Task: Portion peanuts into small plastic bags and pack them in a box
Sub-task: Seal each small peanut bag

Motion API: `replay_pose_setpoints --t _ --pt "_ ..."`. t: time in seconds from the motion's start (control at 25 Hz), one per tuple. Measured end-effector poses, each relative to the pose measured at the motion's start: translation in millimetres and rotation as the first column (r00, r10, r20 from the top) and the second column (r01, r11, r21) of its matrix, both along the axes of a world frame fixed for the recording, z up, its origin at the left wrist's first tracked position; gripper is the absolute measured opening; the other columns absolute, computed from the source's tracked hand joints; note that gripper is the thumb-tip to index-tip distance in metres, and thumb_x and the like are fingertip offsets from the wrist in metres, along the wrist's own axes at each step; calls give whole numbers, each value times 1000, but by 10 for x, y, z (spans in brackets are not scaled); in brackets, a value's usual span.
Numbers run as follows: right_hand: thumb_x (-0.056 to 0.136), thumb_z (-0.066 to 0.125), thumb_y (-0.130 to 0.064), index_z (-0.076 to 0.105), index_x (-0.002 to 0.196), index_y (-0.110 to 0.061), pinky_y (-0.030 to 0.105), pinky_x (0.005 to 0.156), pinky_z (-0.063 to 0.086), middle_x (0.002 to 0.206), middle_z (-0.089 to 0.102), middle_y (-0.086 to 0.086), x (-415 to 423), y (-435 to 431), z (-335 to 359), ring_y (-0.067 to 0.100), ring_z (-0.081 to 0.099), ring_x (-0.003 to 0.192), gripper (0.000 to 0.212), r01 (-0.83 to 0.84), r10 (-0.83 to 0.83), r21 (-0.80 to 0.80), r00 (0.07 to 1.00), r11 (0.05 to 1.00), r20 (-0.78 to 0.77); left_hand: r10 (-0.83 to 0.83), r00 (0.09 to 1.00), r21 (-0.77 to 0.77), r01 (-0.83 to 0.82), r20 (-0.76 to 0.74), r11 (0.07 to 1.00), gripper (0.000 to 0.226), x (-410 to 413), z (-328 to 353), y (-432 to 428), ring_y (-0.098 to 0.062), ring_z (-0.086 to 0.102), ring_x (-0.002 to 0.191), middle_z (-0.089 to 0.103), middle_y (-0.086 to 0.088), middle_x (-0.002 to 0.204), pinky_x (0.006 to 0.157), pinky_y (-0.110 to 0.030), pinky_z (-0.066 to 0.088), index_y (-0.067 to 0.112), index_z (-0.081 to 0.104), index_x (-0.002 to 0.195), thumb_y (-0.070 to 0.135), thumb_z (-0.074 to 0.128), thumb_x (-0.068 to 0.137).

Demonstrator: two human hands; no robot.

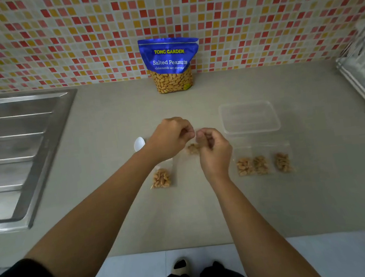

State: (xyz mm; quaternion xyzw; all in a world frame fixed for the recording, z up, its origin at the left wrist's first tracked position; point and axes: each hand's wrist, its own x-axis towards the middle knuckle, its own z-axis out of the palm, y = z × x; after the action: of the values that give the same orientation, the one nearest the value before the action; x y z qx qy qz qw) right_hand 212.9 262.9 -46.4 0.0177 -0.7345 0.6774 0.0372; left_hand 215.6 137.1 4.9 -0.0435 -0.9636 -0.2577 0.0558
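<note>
Just nearer than the clear, round-cornered plastic box [250,117], three crinkly filled bags [260,164] lie in a row, their long axes pointing toward it. Left of the box, the left hand [170,138] and right hand [214,150] pinch the mouth of a limp small bag [193,148], with the peanuts sagging at its near end. Smooth grey counter [186,218]; mosaic wall [50,39] beyond the box.

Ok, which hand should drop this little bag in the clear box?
Probably right. The right hand pinches the bag, and the clear box lies on its side; the left hand would cross over.
</note>
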Motion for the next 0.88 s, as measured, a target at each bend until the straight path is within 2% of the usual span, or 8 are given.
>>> replay_pose_setpoints --t 0.2,0.32,0.44,0.52,0.6,0.68,0.76,0.88 --pt "89 60 -12 67 91 -8 4 63 40 78 64 -5 1 -20 -13 -10 57 69 9 91 -91 36 996 995 -1 -23 999 -89 20 -37 996 26 22 -60 -16 -27 58 78 65 -14 84 70 -35 42 1 64 86 26 59 89" --pt "89 60 -15 68 90 -11 5 62 41 77 65 -5 -14 -11 -11 -6 58 68 10 67 -67 67 998 996 -2 -19 1000 -92 17 -17 996 33 30 -73 -72 -25 54 70 64 -14 78 66 -32 38 -2 62 80 31 60 88" --pt "90 59 -22 67 87 -18 14 65 46 74 66 -3 -46 -4 -63 6 60 68 9 -5 0 79 998 997 62 93 995 110 -95 31 989 36 137 -151 -170 -13 44 57 55 -3 63 61 -27 34 3 61 71 35 60 87" --pt "89 59 -21 65 80 -22 25 65 48 67 65 -4 -83 -34 -133 9 58 61 11 -29 28 6 984 1000 175 179 977 249 -204 118 947 29 310 -283 -166 -6 47 57 52 7 60 60 -22 35 15 60 71 38 59 88" --pt "88 60 -19 64 75 -23 32 64 48 65 64 -4 -88 -88 -225 10 56 58 15 -30 65 -117 950 993 307 215 940 389 -308 264 868 15 501 -447 -63 -7 58 68 61 7 71 65 -19 43 20 63 89 34 65 85" --pt "88 61 -18 64 77 -21 31 64 48 70 66 0 -67 -129 -321 11 58 61 12 -19 71 -139 922 990 380 270 896 486 -422 353 765 28 630 -610 40 -15 62 75 63 2 82 65 -21 50 16 61 108 25 68 83" --pt "87 61 -21 67 86 -17 28 70 48 81 69 5 -64 -125 -413 13 62 70 7 -35 26 16 929 999 368 361 851 497 -518 381 697 36 698 -717 120 -14 62 72 60 6 79 67 -23 52 14 56 115 22 69 82" --pt "85 63 -23 71 92 -10 22 72 42 89 72 7 -105 -94 -507 15 63 79 17 -106 5 308 951 946 310 445 810 464 -585 383 665 40 715 -823 199 -16 62 73 60 5 77 74 -29 52 10 52 116 21 69 82"
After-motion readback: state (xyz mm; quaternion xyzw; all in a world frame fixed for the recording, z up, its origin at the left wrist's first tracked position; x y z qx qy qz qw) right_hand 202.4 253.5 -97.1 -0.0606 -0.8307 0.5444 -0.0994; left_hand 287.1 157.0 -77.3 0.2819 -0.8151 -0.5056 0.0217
